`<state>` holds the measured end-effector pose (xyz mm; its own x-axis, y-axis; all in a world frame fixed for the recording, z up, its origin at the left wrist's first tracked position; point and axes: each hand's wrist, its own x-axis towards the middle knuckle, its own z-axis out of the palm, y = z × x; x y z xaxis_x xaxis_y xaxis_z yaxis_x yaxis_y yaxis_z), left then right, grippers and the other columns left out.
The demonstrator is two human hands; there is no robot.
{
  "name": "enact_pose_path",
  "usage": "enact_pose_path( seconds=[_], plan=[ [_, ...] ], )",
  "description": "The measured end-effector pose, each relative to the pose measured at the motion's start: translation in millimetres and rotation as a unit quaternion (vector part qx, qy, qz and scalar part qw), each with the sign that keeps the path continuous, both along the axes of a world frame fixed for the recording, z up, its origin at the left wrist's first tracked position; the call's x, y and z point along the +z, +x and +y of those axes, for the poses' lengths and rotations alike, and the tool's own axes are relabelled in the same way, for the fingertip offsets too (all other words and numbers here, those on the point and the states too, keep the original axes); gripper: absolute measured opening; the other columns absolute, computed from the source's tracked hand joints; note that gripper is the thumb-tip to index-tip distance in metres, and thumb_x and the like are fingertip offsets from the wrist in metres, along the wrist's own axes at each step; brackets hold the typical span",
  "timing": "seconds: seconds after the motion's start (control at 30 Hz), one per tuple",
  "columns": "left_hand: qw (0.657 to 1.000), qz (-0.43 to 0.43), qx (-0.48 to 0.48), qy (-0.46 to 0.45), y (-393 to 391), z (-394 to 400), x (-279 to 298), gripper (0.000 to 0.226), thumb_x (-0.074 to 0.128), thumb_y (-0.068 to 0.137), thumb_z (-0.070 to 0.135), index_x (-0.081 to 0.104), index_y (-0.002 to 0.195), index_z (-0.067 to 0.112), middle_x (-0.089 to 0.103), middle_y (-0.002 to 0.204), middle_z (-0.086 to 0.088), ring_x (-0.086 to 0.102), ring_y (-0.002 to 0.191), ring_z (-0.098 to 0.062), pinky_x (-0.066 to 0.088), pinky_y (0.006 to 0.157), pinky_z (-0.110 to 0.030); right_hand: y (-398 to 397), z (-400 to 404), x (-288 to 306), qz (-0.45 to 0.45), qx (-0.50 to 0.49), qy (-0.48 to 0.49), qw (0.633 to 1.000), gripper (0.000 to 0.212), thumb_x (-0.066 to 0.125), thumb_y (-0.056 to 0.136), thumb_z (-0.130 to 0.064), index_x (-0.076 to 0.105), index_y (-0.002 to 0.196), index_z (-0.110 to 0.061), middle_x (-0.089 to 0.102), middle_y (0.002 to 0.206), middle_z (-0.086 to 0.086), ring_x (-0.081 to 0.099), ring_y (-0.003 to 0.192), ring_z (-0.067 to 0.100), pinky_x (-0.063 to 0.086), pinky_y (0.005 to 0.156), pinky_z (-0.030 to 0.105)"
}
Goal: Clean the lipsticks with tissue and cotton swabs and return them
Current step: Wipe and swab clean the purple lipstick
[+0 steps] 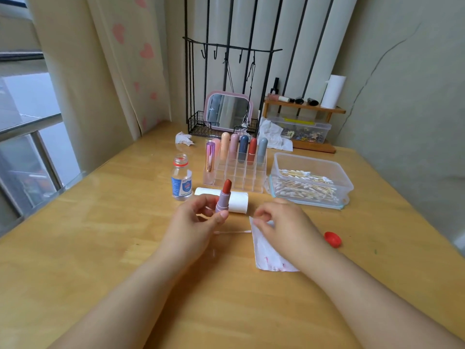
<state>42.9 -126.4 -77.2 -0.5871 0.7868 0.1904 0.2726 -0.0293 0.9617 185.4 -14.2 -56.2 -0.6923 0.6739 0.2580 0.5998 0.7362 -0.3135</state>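
My left hand (193, 222) holds an open lipstick (223, 197) upright, its mauve tube pinched between thumb and fingers and its red bullet extended. My right hand (281, 222) pinches the top edge of a white tissue (266, 255) stained pink and red, which lies on the wooden table (100, 248). A used cotton swab (232, 232) lies on the table between the two hands. Behind them a clear organizer (236, 172) holds several capped lipsticks (242, 147) in its back rows.
A small open bottle (181, 177) stands left of the organizer, its red cap (332, 239) lying to the right. A tissue roll (239, 201) lies behind the lipstick. A clear box of cotton swabs (309, 182) sits at right. Crumpled tissues (185, 138), a mirror (227, 110) and a shelf (304, 108) stand at the back.
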Motion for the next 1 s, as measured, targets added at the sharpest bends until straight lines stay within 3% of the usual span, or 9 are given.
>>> enact_pose_path(
  seconds=[0.07, 0.17, 0.23, 0.4, 0.5, 0.6, 0.8, 0.93, 1.0],
  plan=[
    [1.0, 0.01, 0.0, -0.004, 2, 4, -1, 0.01, 0.067, 0.086, 0.012, 0.067, 0.093, 0.02, 0.064, 0.084, -0.013, 0.053, 0.06, -0.003, 0.044, 0.048, -0.015, 18, 8, 3, -0.023, -0.031, 0.004, 0.999, 0.019, 0.058, 0.091, -0.03, 0.066, 0.103, -0.019, 0.059, 0.104, -0.003, 0.053, 0.102, 0.016, 0.039, 0.084, 0.026],
    [0.998, 0.051, 0.01, -0.029, 3, 12, 0, 0.011, 0.068, 0.084, 0.012, 0.068, 0.087, 0.023, 0.07, 0.08, -0.006, 0.057, 0.067, -0.009, 0.049, 0.066, -0.026, 36, 15, 1, -0.065, -0.048, -0.003, 0.997, 0.024, 0.059, 0.09, -0.03, 0.064, 0.11, -0.018, 0.061, 0.111, -0.004, 0.054, 0.106, 0.015, 0.038, 0.085, 0.023],
    [0.994, 0.089, 0.022, -0.062, 4, 17, 2, 0.009, 0.069, 0.083, 0.013, 0.068, 0.086, 0.022, 0.07, 0.076, 0.001, 0.058, 0.066, -0.009, 0.05, 0.07, -0.029, 41, 20, 1, -0.061, -0.055, 0.001, 0.997, 0.026, 0.058, 0.091, -0.025, 0.062, 0.116, -0.018, 0.06, 0.111, -0.001, 0.054, 0.108, 0.017, 0.035, 0.084, 0.023],
    [0.982, 0.151, 0.037, -0.104, 9, 22, 7, 0.004, 0.068, 0.085, 0.017, 0.067, 0.082, 0.021, 0.065, 0.071, 0.011, 0.054, 0.063, -0.003, 0.038, 0.056, -0.017, 35, 46, 1, -0.05, -0.072, 0.021, 0.996, 0.017, 0.051, 0.093, -0.016, 0.063, 0.104, -0.013, 0.044, 0.095, -0.003, 0.052, 0.093, 0.019, 0.031, 0.068, 0.027],
    [0.982, 0.148, 0.048, -0.11, 11, 22, 8, 0.003, 0.068, 0.084, 0.017, 0.067, 0.084, 0.021, 0.068, 0.076, 0.01, 0.059, 0.069, -0.006, 0.039, 0.058, -0.016, 23, 55, -3, -0.094, -0.073, 0.034, 0.992, 0.019, 0.049, 0.094, -0.021, 0.061, 0.103, -0.01, 0.043, 0.095, 0.001, 0.053, 0.099, 0.025, 0.034, 0.069, 0.03],
    [0.98, 0.149, 0.058, -0.115, 15, 22, 8, 0.002, 0.067, 0.084, 0.019, 0.066, 0.085, 0.019, 0.065, 0.074, 0.009, 0.056, 0.067, -0.007, 0.039, 0.058, -0.019, 14, 61, -4, -0.094, -0.086, 0.03, 0.991, 0.021, 0.052, 0.094, -0.021, 0.058, 0.11, -0.01, 0.053, 0.109, 0.007, 0.054, 0.103, 0.027, 0.04, 0.076, 0.03],
    [0.978, 0.144, 0.076, -0.131, 20, 22, 10, 0.014, 0.068, 0.082, 0.016, 0.059, 0.093, 0.017, 0.059, 0.077, 0.008, 0.054, 0.061, -0.008, 0.037, 0.05, -0.012, 17, 59, -3, -0.014, -0.069, -0.022, 0.997, 0.017, 0.056, 0.092, -0.015, 0.059, 0.107, -0.01, 0.045, 0.104, 0.002, 0.052, 0.097, 0.024, 0.039, 0.076, 0.029],
    [0.976, 0.155, 0.123, -0.096, 25, 3, 16, 0.03, 0.067, 0.079, 0.014, 0.048, 0.101, 0.018, 0.044, 0.09, 0.008, 0.047, 0.079, -0.015, 0.033, 0.062, -0.018, 29, 32, 9, 0.142, -0.047, -0.106, 0.983, 0.009, 0.062, 0.089, -0.015, 0.061, 0.098, -0.018, 0.048, 0.09, -0.003, 0.044, 0.073, 0.008, 0.033, 0.069, 0.021],
    [0.977, 0.172, 0.1, -0.077, 33, -11, 22, 0.024, 0.065, 0.079, 0.008, 0.049, 0.093, 0.018, 0.043, 0.083, 0.007, 0.044, 0.07, -0.009, 0.035, 0.059, -0.015, 38, 11, 15, 0.206, -0.016, -0.199, 0.958, 0.012, 0.066, 0.087, -0.016, 0.059, 0.086, -0.026, 0.051, 0.081, -0.006, 0.044, 0.066, 0.006, 0.038, 0.067, 0.016]
  ],
)
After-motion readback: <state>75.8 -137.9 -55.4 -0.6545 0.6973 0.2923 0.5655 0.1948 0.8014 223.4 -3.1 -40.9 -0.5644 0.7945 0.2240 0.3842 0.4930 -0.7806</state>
